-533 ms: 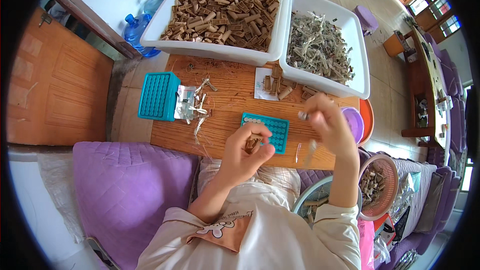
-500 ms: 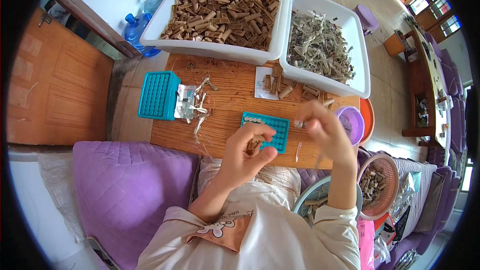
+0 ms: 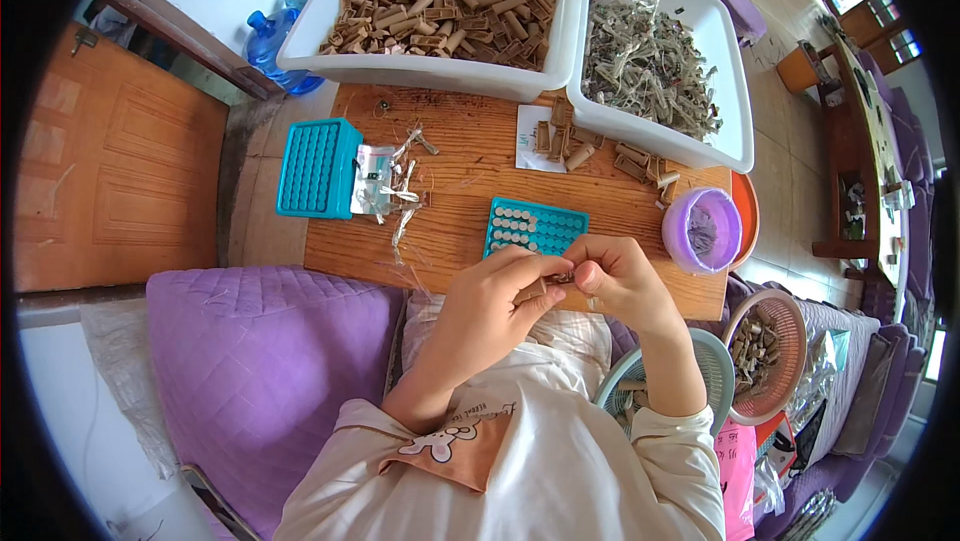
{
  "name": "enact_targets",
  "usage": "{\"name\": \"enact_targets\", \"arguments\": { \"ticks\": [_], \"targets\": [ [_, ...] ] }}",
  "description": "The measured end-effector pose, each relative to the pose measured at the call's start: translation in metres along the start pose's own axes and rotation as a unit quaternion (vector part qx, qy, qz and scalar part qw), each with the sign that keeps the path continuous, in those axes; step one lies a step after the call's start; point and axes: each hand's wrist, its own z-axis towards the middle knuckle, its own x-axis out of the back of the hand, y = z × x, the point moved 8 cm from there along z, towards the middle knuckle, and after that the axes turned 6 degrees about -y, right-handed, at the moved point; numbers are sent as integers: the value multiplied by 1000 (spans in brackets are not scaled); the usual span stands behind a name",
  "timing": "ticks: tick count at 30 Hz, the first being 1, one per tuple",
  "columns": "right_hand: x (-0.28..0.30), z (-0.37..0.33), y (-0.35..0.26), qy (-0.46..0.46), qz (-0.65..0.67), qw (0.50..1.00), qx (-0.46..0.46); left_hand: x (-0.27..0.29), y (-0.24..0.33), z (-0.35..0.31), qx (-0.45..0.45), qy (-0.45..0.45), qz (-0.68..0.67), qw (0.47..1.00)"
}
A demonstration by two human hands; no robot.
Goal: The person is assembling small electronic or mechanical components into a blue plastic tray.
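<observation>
My left hand (image 3: 492,306) is closed around a brown plastic casing (image 3: 533,291), partly hidden by the fingers. My right hand (image 3: 628,286) meets it, thumb and fingers pinched at the casing's right end on something small I cannot make out. Just beyond both hands lies a teal tray (image 3: 560,228) with rows of round hollows. Small white round pieces (image 3: 512,224) fill part of its left side.
Behind stand a white bin (image 3: 440,81) of brown casings and another white bin (image 3: 741,101) of silvery strips. A teal rack (image 3: 315,169) sits left, a purple tub (image 3: 675,231) right. Beside my right arm are a green basket (image 3: 712,361) and a pink basket (image 3: 797,351).
My right hand has moved left and down from beside the purple tub to meet my left hand. More of the teal tray shows now. The whole view has shifted slightly.
</observation>
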Motion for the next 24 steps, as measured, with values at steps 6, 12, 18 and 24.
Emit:
{"name": "enact_targets", "arguments": {
  "ticks": [6, 12, 18, 24],
  "targets": [
    [10, -7, 3, 27, -28, 999, -18, 0, -20, -2, 82, -39, 6, 996],
    [-3, -11, -24, 13, -196, 970, 140, -17, -42, -8, 146, -149, -176, 962],
    [-6, -18, -30, 73, -227, 953, 188, -23, -43, -11, 138, -132, -310, 931],
    [-4, -21, -20, 105, -178, 963, 175, -21, -42, -9, 103, -121, -344, 925]
  ]
}}
